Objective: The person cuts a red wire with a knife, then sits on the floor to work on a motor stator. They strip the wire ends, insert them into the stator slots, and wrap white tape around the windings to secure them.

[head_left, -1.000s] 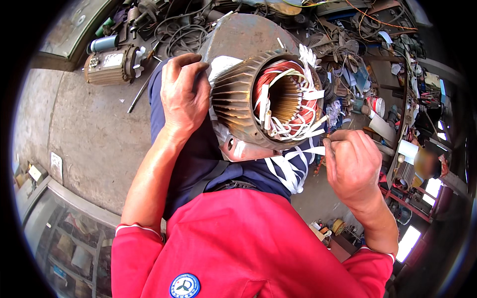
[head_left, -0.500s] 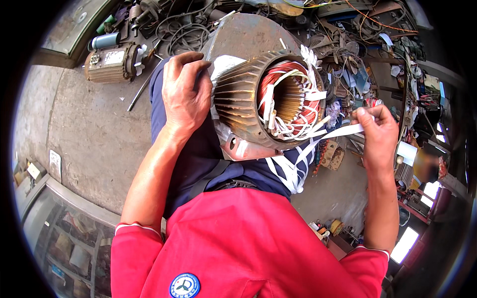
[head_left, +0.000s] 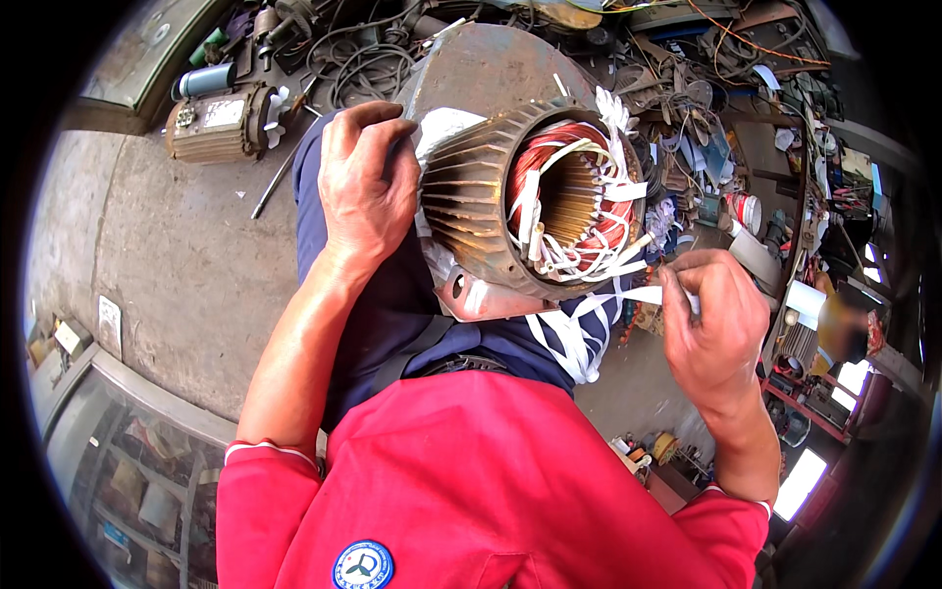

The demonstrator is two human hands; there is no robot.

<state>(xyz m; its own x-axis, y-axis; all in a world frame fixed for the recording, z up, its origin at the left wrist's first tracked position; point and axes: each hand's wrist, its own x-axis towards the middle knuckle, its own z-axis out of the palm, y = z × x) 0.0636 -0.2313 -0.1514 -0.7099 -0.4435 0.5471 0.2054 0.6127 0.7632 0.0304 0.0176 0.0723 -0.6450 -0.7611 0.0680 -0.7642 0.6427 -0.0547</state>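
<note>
A finned, rusty motor housing (head_left: 469, 191) lies tilted in front of me, its open end to the right. Inside that end sit red copper windings (head_left: 535, 152), laced with white tape and white sleeved leads (head_left: 589, 263). My right hand (head_left: 718, 319) pinches a white lacing tape (head_left: 643, 294) that runs from the winding's lower edge. More loose tape (head_left: 574, 344) hangs over my thigh. My left hand (head_left: 368, 187) stays beside the housing's left end, fingers curled in; whatever they may hold is hidden.
A metal stand plate (head_left: 491, 64) rises behind the housing. Another motor (head_left: 218, 123) and a metal rod (head_left: 280, 177) lie on the floor at left. Cables (head_left: 368, 74) and scrap are heaped behind. At right stands a white bucket (head_left: 743, 210); a glass-topped cabinet (head_left: 137, 471) is at lower left.
My right hand has moved left and down, closer to the housing, and turned with the white tape in its fingers. The left hand and the housing have stayed put.
</note>
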